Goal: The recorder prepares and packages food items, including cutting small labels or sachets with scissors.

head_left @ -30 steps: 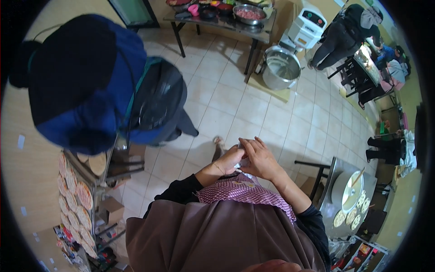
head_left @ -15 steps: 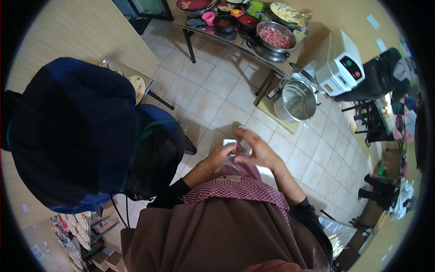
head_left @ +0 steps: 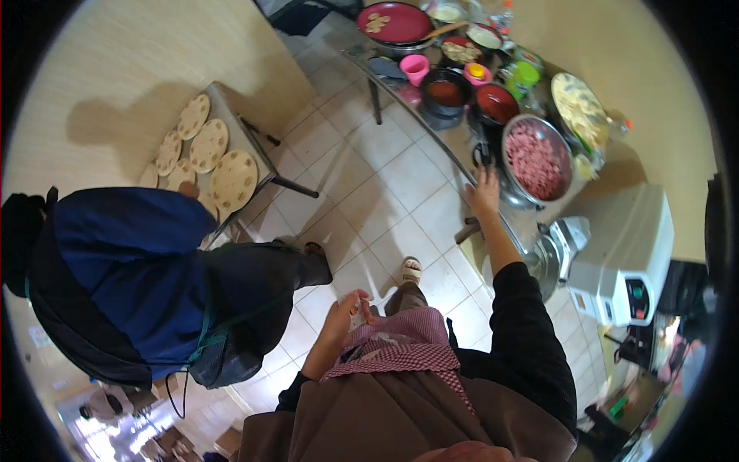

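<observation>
My left hand (head_left: 337, 322) is closed at my waist, in front of the checked apron (head_left: 412, 331). Between its fingers is a small clear plastic packet (head_left: 356, 314); its contents are too small to make out. My right hand (head_left: 485, 194) stretches over the metal table's edge, fingers extended. Just beyond its fingertips lies a black-handled tool (head_left: 483, 152), seemingly scissors; contact between them is unclear. Right beside this hand stands a steel bowl (head_left: 568, 165) of pink diced meat (head_left: 535, 160). Red sauce fills a black pot (head_left: 445, 94) and a second dark pan (head_left: 496, 104) farther back.
On my left a co-worker in blue and black (head_left: 131, 269) bends over a low table with several round flatbreads (head_left: 233, 180). Pink cups (head_left: 414, 69), a red pan (head_left: 396, 23) and a platter of pale food (head_left: 579, 112) crowd the metal table. A white machine (head_left: 623, 246) stands at right.
I have moved closer to the metal table. My right hand has left the packet and reached out to the table's edge; my left keeps the packet. The co-worker now leans over the flatbreads.
</observation>
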`<state>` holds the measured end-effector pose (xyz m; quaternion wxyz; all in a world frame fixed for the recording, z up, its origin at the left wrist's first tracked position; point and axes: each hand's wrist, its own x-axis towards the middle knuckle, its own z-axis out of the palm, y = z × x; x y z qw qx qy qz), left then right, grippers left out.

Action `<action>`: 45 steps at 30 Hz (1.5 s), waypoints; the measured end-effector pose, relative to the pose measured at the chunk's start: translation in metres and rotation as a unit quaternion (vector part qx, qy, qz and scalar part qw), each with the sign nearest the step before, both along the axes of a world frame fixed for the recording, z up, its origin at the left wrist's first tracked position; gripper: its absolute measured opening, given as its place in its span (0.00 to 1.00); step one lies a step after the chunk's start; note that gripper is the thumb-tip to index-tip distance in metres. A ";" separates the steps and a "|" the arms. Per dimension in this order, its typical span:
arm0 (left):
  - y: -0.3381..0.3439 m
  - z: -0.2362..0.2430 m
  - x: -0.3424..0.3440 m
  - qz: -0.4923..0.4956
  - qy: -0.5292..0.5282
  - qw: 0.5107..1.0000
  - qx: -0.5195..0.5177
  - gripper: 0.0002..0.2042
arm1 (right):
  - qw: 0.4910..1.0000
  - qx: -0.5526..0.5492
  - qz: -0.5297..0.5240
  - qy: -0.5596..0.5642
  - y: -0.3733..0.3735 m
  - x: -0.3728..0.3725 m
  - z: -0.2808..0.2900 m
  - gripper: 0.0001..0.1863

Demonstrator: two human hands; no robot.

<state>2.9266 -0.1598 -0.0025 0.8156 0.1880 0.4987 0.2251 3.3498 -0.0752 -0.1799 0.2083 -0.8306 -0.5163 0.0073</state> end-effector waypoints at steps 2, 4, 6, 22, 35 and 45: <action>-0.009 0.004 0.008 0.023 0.016 0.999 -0.036 0.13 | 0.999 -0.015 -0.003 -0.031 0.018 0.016 -0.014 0.34; -0.015 0.004 0.007 0.042 0.041 0.998 -0.039 0.13 | 0.991 -0.057 -0.060 -0.109 0.023 0.022 -0.019 0.32; -0.021 0.009 0.006 0.065 0.053 0.996 -0.036 0.12 | 0.991 -0.082 -0.054 -0.095 0.029 0.018 -0.013 0.30; -0.174 0.056 -0.099 0.125 0.133 0.974 0.131 0.24 | 0.758 0.084 -0.051 0.645 -0.085 -0.168 -0.037 0.10; -0.460 0.060 -0.315 0.467 0.108 0.864 0.155 0.30 | 0.474 -0.673 0.126 0.554 -0.308 -0.579 -0.009 0.11; -0.505 0.026 -0.508 0.627 0.146 0.739 0.199 0.28 | 0.336 -0.771 0.208 0.500 -0.366 -0.846 0.088 0.11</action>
